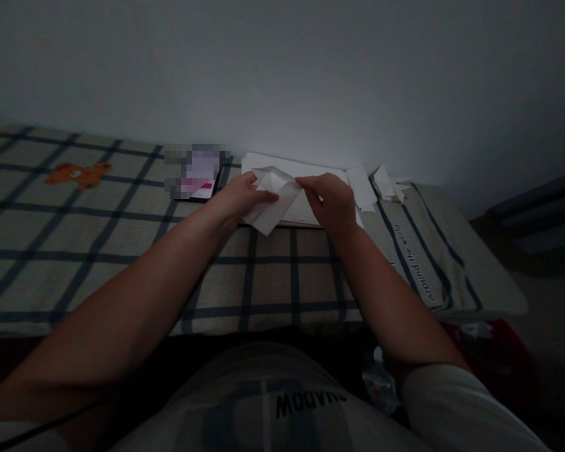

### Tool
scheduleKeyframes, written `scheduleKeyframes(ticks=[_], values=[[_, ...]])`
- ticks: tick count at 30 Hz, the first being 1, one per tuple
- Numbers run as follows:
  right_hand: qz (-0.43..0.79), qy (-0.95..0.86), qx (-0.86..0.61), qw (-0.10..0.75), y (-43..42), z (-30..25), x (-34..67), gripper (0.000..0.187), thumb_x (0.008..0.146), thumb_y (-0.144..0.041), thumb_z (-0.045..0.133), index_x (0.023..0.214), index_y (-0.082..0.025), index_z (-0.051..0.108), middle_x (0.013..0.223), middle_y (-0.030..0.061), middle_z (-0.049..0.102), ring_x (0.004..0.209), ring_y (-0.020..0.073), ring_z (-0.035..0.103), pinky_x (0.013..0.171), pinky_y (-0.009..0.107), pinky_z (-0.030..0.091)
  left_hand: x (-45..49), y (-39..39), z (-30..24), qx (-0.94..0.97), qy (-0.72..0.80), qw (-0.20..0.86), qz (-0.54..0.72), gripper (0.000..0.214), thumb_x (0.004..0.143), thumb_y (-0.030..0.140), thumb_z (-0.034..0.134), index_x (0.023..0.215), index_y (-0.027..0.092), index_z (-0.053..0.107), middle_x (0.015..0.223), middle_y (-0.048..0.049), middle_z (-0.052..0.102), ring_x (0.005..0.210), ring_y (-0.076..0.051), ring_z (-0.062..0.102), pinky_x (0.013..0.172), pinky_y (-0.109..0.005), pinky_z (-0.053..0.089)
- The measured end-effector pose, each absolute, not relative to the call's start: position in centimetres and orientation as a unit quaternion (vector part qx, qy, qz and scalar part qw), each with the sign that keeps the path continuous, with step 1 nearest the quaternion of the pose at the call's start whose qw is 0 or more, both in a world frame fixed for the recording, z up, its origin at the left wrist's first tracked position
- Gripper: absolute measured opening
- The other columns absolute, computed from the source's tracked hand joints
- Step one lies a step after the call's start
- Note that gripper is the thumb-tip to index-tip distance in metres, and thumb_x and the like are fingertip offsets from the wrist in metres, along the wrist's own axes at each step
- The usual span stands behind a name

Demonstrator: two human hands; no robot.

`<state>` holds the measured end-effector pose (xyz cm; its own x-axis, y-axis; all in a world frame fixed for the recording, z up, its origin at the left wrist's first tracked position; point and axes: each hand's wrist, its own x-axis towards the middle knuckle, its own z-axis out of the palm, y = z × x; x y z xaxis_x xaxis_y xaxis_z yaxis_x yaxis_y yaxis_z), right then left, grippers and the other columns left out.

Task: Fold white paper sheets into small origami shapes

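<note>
Both hands hold a partly folded piece of white paper [269,216] above the table. My left hand [245,196] grips its left side, the thumb lying across the front of it. At the paper's upper right corner, my right hand [330,199] pinches the edge between thumb and forefinger. Beneath the hands lies a stack of white sheets [306,210] near the wall. A narrow white paper strip [360,187] rests just right of the stack. Beyond it sits a small folded paper piece [388,186].
A checked cloth [207,254] covers the table, which meets a pale wall. Left of the hands lies a phone [200,176], its screen partly blurred. Farther left is an orange bear figure [78,175]. Below the table's right end are a red bag [508,358] and a clear plastic item [380,383].
</note>
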<state>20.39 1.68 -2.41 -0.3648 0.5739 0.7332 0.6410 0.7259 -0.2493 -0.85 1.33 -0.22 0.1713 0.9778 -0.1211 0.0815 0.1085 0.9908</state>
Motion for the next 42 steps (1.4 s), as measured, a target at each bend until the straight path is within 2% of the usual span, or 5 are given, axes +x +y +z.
scheduleKeyframes(ticks=[9,14,23,34,42], values=[[-0.015,-0.829,-0.344,0.441,2.1,-2.1,20.0,0.012,0.097,-0.028,0.052,0.095,-0.027,0.064,0.112,0.0077,0.062,0.107,0.0247,0.056,0.097,0.045,0.045,-1.0,1.7,-0.5,0.518,0.507,0.536,0.432,0.048,0.071,0.017,0.071,0.118,0.021,0.066,0.103,-0.0094,0.076,0.094,-0.028,0.072,0.077,-0.039,0.058],[-0.015,-0.826,-0.335,0.452,2.2,-2.2,19.8,0.012,0.096,-0.024,0.052,0.097,-0.028,0.063,0.118,0.0083,0.054,0.107,0.0243,0.052,0.096,0.045,0.045,-0.8,1.4,-0.2,0.514,0.511,0.495,0.479,0.055,0.072,0.015,0.069,0.127,0.02,0.063,0.114,-0.01,0.074,0.1,-0.026,0.071,0.078,-0.035,0.057],[0.005,-0.842,-0.338,0.42,2.1,-2.2,19.9,0.013,0.095,-0.019,0.051,0.096,-0.027,0.061,0.118,0.0076,0.053,0.103,0.0223,0.052,0.094,0.042,0.046,-0.8,1.2,0.2,0.514,0.523,0.483,0.478,0.062,0.075,0.016,0.067,0.136,0.022,0.058,0.116,-0.011,0.073,0.101,-0.026,0.07,0.081,-0.035,0.056],[0.021,-0.851,-0.327,0.411,2.1,-2.2,20.0,0.014,0.094,-0.016,0.05,0.096,-0.026,0.059,0.112,0.0065,0.054,0.099,0.0206,0.054,0.089,0.038,0.046,-1.2,1.6,-0.5,0.534,0.486,0.499,0.479,0.05,0.077,0.023,0.066,0.126,0.02,0.064,0.112,-0.0107,0.075,0.099,-0.026,0.07,0.08,-0.038,0.057],[0.044,-0.861,-0.313,0.398,2.3,-2.0,20.2,0.016,0.093,-0.015,0.047,0.095,-0.027,0.057,0.107,0.0065,0.058,0.106,0.022,0.056,0.094,0.04,0.047,-1.1,1.5,-0.2,0.536,0.503,0.493,0.464,0.045,0.078,0.023,0.065,0.122,0.02,0.066,0.111,-0.0101,0.076,0.097,-0.025,0.071,0.077,-0.035,0.057]])
